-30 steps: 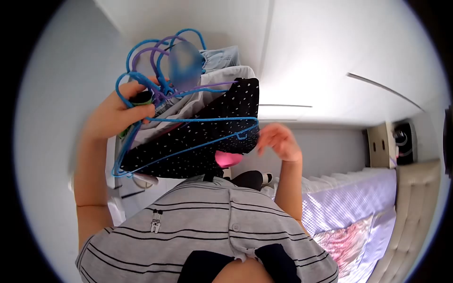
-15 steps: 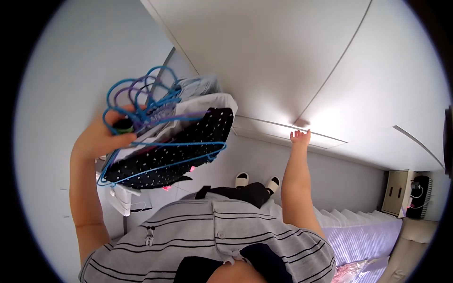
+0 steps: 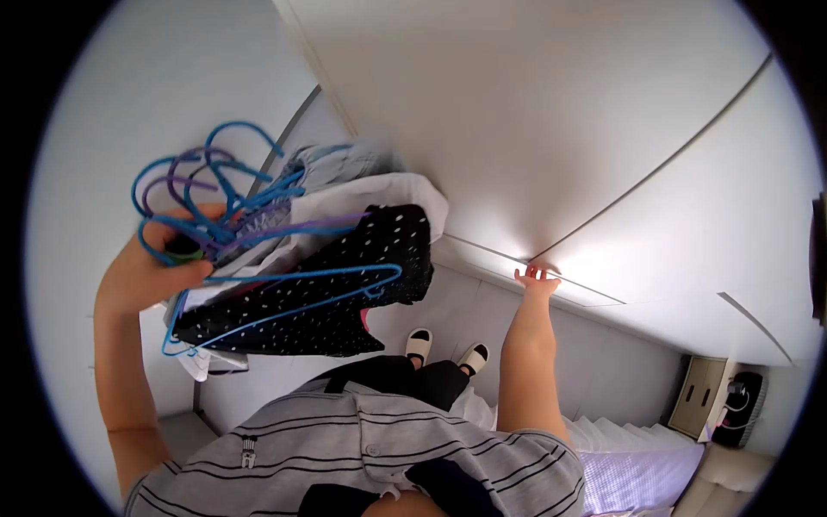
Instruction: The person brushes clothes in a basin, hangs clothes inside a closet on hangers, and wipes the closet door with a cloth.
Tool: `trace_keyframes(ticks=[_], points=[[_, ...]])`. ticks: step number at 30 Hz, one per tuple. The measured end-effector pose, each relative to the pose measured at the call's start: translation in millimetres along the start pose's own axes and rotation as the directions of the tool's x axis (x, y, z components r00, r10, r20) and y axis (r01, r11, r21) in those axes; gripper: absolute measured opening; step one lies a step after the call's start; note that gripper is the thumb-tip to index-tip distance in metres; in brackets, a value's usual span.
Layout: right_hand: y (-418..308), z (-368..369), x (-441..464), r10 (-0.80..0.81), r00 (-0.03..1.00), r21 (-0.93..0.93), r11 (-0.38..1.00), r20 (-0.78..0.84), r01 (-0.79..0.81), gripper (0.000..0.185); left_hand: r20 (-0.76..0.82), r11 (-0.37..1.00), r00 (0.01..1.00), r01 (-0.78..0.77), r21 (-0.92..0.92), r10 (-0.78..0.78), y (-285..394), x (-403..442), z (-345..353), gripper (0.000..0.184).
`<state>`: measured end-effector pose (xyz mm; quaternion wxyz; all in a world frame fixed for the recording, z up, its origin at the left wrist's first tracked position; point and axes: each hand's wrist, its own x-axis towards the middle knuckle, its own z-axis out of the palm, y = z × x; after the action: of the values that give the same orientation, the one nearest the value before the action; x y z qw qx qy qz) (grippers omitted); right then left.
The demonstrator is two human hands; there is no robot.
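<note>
Left of the glossy white panelled cabinet door [image 3: 482, 129], the left hand [image 3: 138, 274] has its grip closed around blue and purple tubular hangers [image 3: 226, 227] bearing a black, white-dotted fabric garment [image 3: 405, 250]. At the door's lower edge, the right hand [image 3: 538, 283] is loosely open, fingers bent. The step seems to be gaining that edge; the next move calls for firm fingertips. No writing is legible.
</note>
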<state>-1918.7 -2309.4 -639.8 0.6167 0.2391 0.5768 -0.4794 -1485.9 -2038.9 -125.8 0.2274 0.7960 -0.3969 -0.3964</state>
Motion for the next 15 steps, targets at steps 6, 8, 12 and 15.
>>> trace_keyframes(ticks=[6,8,12,15], points=[[14,3,15,-0.037,0.973,0.164,0.986,0.228,-0.001,0.076,-0.096,0.995,0.994,-0.053,0.084,0.061,3,0,1,0.056],[14,-24,11,-0.027,0.970,0.135,0.991,0.240,-0.006,0.081,-0.120,0.990,0.986,-0.101,0.093,0.112,0,-4,9,0.056],[13,-61,43,-0.005,0.985,0.050,0.999,0.174,-0.004,0.083,-0.087,0.996,0.996,-0.012,0.086,0.020,20,3,8,0.054],[23,-81,38,-0.032,0.994,-0.153,0.987,0.107,0.048,0.083,-0.084,0.997,0.994,-0.078,-0.006,0.077,15,5,3,0.049]])
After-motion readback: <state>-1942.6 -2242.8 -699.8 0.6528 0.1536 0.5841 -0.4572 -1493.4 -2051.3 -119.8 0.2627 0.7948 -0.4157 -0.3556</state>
